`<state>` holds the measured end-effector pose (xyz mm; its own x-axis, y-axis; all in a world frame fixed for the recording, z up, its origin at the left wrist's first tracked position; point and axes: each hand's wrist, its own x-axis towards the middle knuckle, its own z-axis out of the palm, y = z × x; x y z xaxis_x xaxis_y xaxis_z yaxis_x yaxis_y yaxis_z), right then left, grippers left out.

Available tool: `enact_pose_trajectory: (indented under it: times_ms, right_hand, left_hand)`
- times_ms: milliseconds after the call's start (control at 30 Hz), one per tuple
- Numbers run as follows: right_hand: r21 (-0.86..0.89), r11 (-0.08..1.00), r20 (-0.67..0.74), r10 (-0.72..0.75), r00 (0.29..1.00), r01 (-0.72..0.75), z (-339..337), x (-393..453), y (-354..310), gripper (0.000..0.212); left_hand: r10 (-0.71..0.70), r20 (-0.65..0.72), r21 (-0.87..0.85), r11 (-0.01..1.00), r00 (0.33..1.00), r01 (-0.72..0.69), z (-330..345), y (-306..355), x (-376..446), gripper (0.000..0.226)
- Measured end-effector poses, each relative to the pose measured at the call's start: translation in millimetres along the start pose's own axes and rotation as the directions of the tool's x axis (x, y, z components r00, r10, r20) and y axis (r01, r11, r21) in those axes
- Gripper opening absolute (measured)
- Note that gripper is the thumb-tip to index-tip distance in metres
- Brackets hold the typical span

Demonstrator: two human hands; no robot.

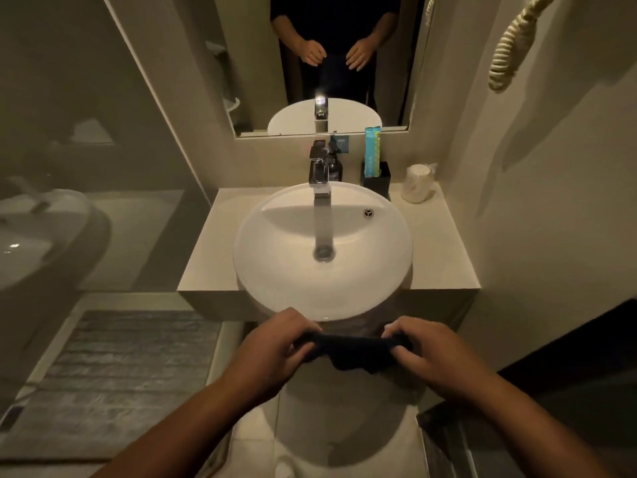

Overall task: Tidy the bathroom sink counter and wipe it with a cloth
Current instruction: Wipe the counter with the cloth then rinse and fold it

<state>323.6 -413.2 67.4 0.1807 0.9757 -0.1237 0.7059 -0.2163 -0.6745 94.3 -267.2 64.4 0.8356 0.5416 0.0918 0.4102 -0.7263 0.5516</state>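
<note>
A dark cloth (355, 351) is stretched between my two hands, just in front of and below the sink's front rim. My left hand (275, 343) grips its left end and my right hand (424, 350) grips its right end. The round white sink (275, 270) sits on a beige counter (437, 250). At the counter's back right stand a black holder (381, 182) with a teal box (373, 151) in it and a wrapped white cup (417, 184). A dark pump bottle (335, 167) stands behind the chrome faucet (320, 174).
A mirror (310, 63) hangs above the counter and reflects the person's hands. A toilet (41, 236) stands at the left, with a grey bath mat (120, 374) on the floor. A coiled cord (510, 46) hangs on the right wall.
</note>
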Motion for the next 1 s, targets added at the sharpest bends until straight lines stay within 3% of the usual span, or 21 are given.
enact_pose_trajectory:
  times_ms: [200, 333, 433, 600, 733, 867, 1000]
  right_hand:
    - [0.136, 0.99, 0.208, 0.004, 0.978, -0.033, 16.9, -1.2, 15.9, 0.023]
    - [0.141, 0.987, 0.199, 0.049, 0.979, -0.078, 23.3, 35.9, 18.8, 0.015]
    - [0.086, 0.99, 0.153, 0.098, 0.983, -0.112, 26.3, 93.5, 25.1, 0.011]
    - [-0.083, 0.974, 0.096, 0.217, 0.972, -0.209, 46.8, 175.1, 43.0, 0.004]
    - [-0.097, 0.954, 0.032, 0.287, 0.957, -0.283, 61.3, 187.9, 54.7, 0.005]
    - [-0.107, 0.946, 0.044, 0.311, 0.949, -0.305, 65.5, 186.3, 59.5, 0.005]
    - [-0.132, 0.935, 0.036, 0.337, 0.941, -0.329, 69.3, 180.4, 55.0, 0.027]
  left_hand:
    - [-0.2, 0.133, -0.164, 0.961, 0.971, 0.22, 8.2, -16.8, -31.6, 0.017]
    - [-0.297, 0.223, -0.159, 0.929, 0.928, 0.335, 3.5, -47.1, -8.3, 0.013]
    - [-0.335, 0.174, -0.093, 0.93, 0.926, 0.355, -1.4, -81.5, 39.2, 0.009]
    - [-0.378, 0.186, 0.176, 0.921, 0.907, 0.348, 19.2, -130.6, 110.6, 0.009]
    - [-0.413, 0.168, 0.201, 0.903, 0.895, 0.379, 34.5, -147.8, 123.3, 0.008]
    - [-0.433, 0.245, 0.259, 0.891, 0.867, 0.372, 38.1, -152.8, 123.6, 0.006]
    - [-0.402, 0.246, 0.275, 0.901, 0.882, 0.334, 40.3, -142.4, 114.0, 0.035]
